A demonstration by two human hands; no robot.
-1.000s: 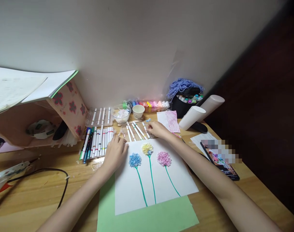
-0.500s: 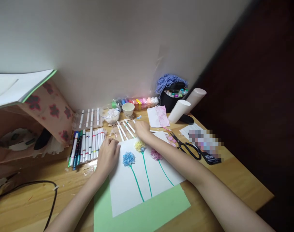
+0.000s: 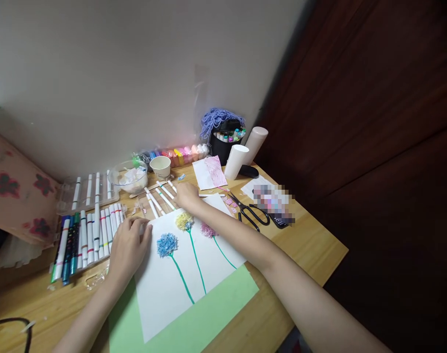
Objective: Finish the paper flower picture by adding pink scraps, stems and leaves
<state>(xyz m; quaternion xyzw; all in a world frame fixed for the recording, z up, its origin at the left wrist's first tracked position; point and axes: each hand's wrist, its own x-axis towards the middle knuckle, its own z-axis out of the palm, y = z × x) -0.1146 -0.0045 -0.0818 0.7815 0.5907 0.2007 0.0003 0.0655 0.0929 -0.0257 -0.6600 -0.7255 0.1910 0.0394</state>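
My left hand (image 3: pixel 130 245) lies with fingers loosely spread on the left edge of a white sheet of paper (image 3: pixel 164 299). The sheet shows three flowers with green drawn stems: a blue crinkled bloom (image 3: pixel 167 244), a yellow one (image 3: pixel 184 221) and a pink one (image 3: pixel 209 230), partly under my right forearm. Beyond the sheet's top edge, my right hand (image 3: pixel 186 197) is curled closed beside several white markers (image 3: pixel 165 198). Its fingertips are hidden, so whatever they hold cannot be made out. Beneath the white sheet is a light green sheet (image 3: pixel 223 304).
Marker trays (image 3: pixel 98 235) stand left, with a clear bowl (image 3: pixel 130 179) and paper cup (image 3: pixel 160 167) behind. Black scissors (image 3: pixel 251 211), a patterned pink paper (image 3: pixel 214 171), white tube (image 3: pixel 237 162) and black marker holder (image 3: pixel 223 147) are at right. A floral box (image 3: pixel 21 191) stands far left.
The view has turned to the right, so everything appears shifted left. My left hand stays on the paper's edge and my right hand stays by the markers.
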